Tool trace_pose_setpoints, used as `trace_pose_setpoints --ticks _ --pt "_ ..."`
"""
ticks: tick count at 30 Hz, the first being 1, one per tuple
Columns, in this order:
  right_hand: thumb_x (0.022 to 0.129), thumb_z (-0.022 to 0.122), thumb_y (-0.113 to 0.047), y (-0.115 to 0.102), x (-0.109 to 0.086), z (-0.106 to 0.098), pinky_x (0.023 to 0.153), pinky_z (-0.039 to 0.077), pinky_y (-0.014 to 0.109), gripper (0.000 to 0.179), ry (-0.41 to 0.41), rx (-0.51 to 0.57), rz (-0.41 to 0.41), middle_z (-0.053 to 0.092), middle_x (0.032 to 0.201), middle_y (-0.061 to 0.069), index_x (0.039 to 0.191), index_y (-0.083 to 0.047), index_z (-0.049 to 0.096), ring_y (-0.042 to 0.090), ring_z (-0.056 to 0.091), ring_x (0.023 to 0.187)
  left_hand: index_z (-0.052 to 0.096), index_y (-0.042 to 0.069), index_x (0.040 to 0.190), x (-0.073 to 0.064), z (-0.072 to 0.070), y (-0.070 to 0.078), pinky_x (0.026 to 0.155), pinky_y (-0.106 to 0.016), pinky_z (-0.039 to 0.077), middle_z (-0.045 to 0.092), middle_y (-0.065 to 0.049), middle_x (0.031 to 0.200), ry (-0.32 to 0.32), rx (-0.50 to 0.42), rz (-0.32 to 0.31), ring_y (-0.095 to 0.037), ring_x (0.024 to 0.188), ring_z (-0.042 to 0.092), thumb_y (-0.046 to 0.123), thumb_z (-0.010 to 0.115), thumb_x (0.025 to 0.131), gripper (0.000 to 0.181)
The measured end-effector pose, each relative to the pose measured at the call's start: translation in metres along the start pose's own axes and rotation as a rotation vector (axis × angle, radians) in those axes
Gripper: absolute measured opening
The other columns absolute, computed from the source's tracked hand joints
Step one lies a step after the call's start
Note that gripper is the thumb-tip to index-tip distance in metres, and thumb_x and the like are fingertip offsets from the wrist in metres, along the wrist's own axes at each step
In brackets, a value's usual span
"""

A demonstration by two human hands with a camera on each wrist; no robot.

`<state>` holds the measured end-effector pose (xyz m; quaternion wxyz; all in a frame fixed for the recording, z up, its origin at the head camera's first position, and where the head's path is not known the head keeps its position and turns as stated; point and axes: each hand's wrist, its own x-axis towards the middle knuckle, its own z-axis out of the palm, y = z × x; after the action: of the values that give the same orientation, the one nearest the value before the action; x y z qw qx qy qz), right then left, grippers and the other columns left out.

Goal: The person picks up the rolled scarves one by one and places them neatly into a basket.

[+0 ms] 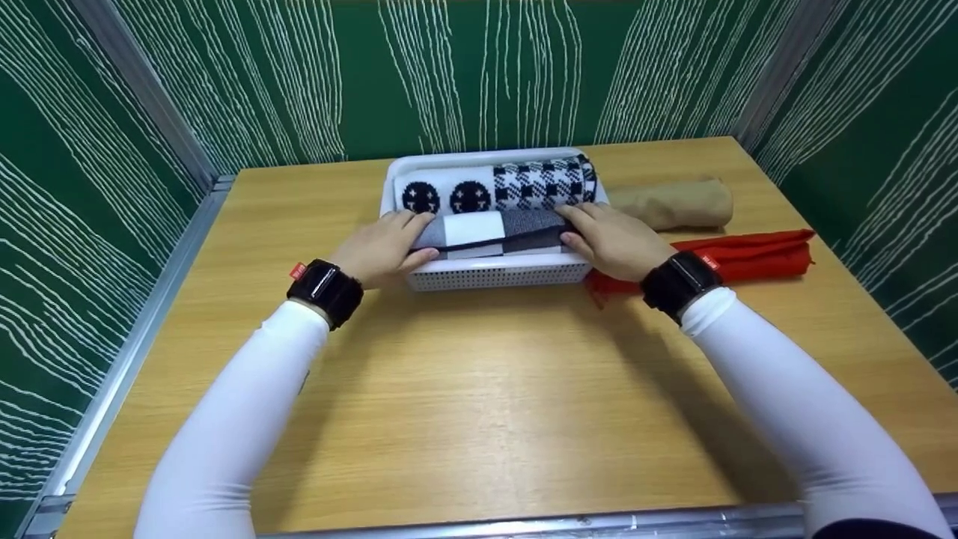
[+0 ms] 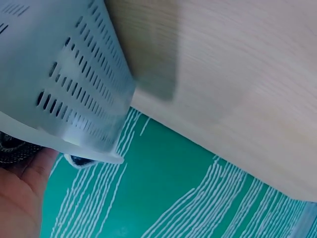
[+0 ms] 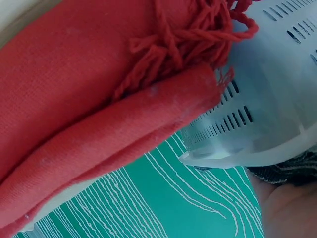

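A white perforated basket stands at the back of the table. In its rear part lies a rolled black-and-white knitted scarf with round dark motifs and a houndstooth pattern. A second rolled scarf, grey, white and black checked, lies along the basket's front side. My left hand grips its left end, fingers over the top and thumb at the front. At the other end my right hand holds it the same way. Both wrist views show the basket wall beside each hand.
Right of the basket lie a tan rolled cloth and, nearer me, a red fringed scarf. The red scarf's fringe reaches the basket's right side. Green walls with white lines enclose the wooden table at the back and sides.
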<state>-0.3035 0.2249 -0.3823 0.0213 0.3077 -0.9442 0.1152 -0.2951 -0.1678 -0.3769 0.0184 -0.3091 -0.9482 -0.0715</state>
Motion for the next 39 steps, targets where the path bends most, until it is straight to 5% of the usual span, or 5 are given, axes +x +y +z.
trace_pose_setpoints --ticks 9,23,39 --pt "0.115 0.049 -0.036 -0.003 -0.001 -0.009 0.128 0.034 0.065 0.062 0.013 0.008 -0.015 0.046 0.164 0.031 0.166 -0.003 0.040 0.052 0.043 0.153 0.048 0.008 0.161 0.007 -0.010 0.013 0.125 -0.055 0.044 0.060 -0.019 0.153 0.005 0.004 -0.053 -0.039 0.143 0.057 0.066 0.059 0.104 0.082" --pt "0.115 0.051 -0.038 -0.001 -0.016 -0.038 0.123 0.039 0.069 0.061 0.071 -0.007 0.008 0.049 0.160 0.033 0.165 -0.004 0.041 0.053 0.046 0.149 0.045 0.010 0.164 0.032 -0.032 0.058 0.126 -0.053 0.044 0.055 -0.016 0.161 0.078 -0.008 0.027 -0.037 0.148 0.054 0.063 0.064 0.103 0.083" --pt "0.115 0.049 -0.042 0.012 -0.037 -0.063 0.124 0.037 0.071 0.065 0.050 -0.010 0.084 0.044 0.166 0.030 0.169 -0.008 0.035 0.053 0.042 0.153 0.048 0.008 0.161 0.054 -0.033 0.096 0.120 -0.049 0.050 0.060 -0.016 0.154 0.108 0.011 0.101 -0.034 0.141 0.061 0.059 0.063 0.105 0.077"
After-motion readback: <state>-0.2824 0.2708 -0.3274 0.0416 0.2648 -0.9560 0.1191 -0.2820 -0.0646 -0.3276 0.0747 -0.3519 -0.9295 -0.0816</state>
